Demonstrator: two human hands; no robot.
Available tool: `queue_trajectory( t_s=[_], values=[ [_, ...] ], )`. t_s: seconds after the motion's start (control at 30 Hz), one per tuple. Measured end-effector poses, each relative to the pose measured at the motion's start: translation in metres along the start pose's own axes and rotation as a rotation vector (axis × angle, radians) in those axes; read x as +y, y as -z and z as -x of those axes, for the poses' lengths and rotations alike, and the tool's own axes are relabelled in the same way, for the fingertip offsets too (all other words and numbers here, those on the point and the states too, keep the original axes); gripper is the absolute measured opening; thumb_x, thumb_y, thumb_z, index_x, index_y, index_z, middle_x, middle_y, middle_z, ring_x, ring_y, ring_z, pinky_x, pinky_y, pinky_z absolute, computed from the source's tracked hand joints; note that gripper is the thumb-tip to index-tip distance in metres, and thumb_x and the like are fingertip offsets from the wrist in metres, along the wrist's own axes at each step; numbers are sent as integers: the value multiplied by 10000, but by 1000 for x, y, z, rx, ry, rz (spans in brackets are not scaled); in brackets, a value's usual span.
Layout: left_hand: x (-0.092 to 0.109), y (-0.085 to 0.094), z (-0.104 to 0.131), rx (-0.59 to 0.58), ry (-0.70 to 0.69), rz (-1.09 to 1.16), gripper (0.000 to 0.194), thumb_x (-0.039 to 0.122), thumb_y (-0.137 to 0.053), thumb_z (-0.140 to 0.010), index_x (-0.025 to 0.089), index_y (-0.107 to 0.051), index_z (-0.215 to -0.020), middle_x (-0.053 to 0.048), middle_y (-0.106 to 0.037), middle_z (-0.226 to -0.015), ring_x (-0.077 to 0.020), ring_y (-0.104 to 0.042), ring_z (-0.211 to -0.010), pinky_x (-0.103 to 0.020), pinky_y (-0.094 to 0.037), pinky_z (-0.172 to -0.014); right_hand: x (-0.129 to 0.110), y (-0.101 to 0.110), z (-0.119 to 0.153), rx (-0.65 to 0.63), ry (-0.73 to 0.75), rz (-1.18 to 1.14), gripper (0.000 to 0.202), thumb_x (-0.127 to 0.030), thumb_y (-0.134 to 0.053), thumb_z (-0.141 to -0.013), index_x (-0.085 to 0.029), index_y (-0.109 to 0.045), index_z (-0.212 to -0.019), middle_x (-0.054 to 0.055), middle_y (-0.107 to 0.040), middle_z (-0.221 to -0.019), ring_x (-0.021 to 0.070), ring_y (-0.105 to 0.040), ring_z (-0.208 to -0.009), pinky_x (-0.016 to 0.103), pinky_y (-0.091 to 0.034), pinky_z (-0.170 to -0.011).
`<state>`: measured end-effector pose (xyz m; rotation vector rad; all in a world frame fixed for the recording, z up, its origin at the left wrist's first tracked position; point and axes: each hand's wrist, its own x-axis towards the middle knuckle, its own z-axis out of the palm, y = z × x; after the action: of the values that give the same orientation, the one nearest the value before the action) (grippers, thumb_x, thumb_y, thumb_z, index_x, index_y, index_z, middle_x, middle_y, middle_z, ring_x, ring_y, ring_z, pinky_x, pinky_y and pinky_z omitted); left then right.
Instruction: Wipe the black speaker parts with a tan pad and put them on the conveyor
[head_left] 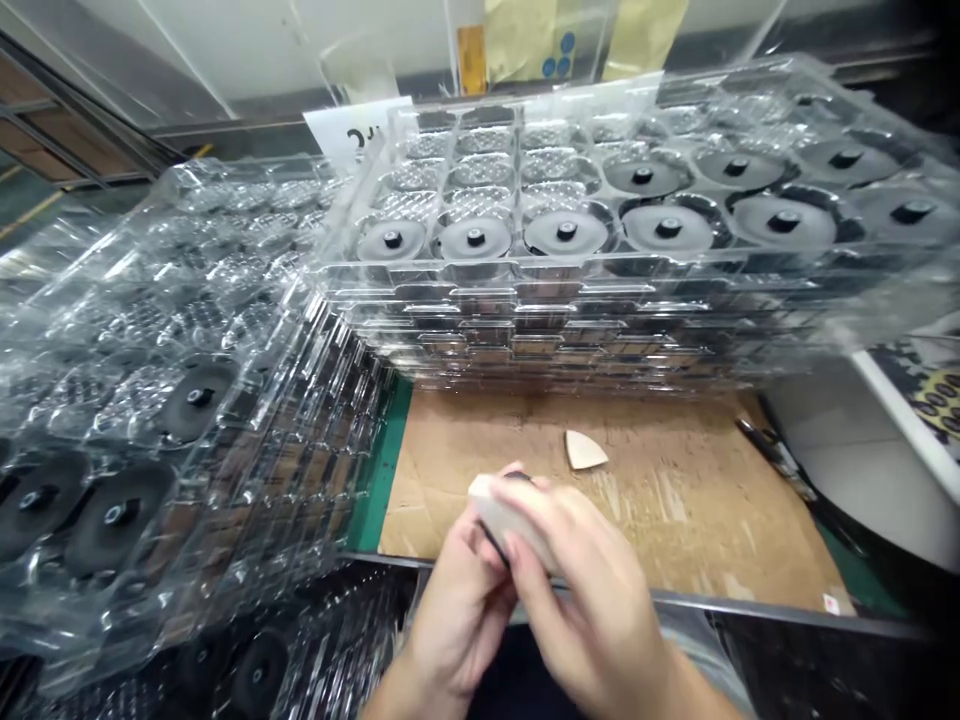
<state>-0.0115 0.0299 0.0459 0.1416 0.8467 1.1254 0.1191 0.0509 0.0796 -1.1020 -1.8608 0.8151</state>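
Near the bottom centre, my left hand (466, 592) is closed around a dark part (495, 540), most of which is hidden by my fingers. My right hand (592, 580) grips a pale, whitish pad (510, 520) and holds it against the dark part. Both hands are together just over the front edge of the cardboard (480, 430). Beyond them, a small cream wedge-shaped piece (583, 451) lies on the cardboard.
Stacked clear plastic trays (525, 265) with round dark parts stand at the back. Another tray stack (225, 300) rises on the left. A dark slender tool (776, 455) lies at the cardboard's right side. A white bin (847, 430) is farther right.
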Motion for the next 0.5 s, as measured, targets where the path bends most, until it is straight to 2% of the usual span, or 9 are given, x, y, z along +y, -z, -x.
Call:
queue_trajectory(
  t_s=[0.07, 0.13, 0.27, 0.33, 0.4, 0.5],
  values=[
    [-1, -3, 2, 28, -23, -11, 502, 300, -722, -647, 257, -576, -1125, -58, -626, -1140, -219, -584, -1032, -260, -475, -858, -8, 1, -1, -116, 69, 15, 344, -100, -470, -817, -172, -515, -1151, 46, -630, -956, 148, -578, -832, 280, -475, -755],
    [0, -6, 4, 36, -50, -23, 529, 305, -742, -618, 266, -580, -1119, -49, -630, -1129, -213, -590, -1016, -248, -482, -836, -10, 2, -4, -151, 66, 32, 292, -109, -468, -820, -160, -540, -1098, 45, -633, -912, 145, -577, -783, 274, -479, -701],
    [3, -12, 8, -22, -49, -43, 556, 334, -763, -574, 237, -604, -1098, -60, -663, -1055, -215, -598, -1002, -268, -463, -882, -9, 0, 0, 35, 145, 133, 326, -100, -472, -816, -120, -522, -1138, 90, -624, -959, 179, -564, -835, 329, -462, -747],
    [6, -12, 10, -48, -55, -44, 588, 327, -799, -501, 238, -630, -1058, -52, -670, -1054, -217, -613, -974, -253, -472, -867, -9, -1, 8, 18, 210, 144, 364, -82, -494, -800, -119, -505, -1162, 76, -628, -871, 163, -559, -750, 303, -466, -680],
    [8, -11, 12, -37, -43, -44, 594, 298, -813, -474, 258, -638, -1040, -34, -668, -1070, -209, -629, -942, -239, -483, -842, -11, -1, 12, -46, 207, 123, 352, -75, -495, -795, -133, -513, -1142, 46, -613, -769, 142, -536, -650, 273, -458, -598],
    [6, -14, 12, -38, -36, -66, 576, 308, -803, -497, 241, -636, -1045, -48, -659, -1082, -216, -612, -974, -261, -463, -876, -15, 0, 3, -4, 120, 90, 295, -88, -460, -814, -132, -533, -1097, 67, -624, -859, 155, -557, -728, 294, -473, -659]
  ],
)
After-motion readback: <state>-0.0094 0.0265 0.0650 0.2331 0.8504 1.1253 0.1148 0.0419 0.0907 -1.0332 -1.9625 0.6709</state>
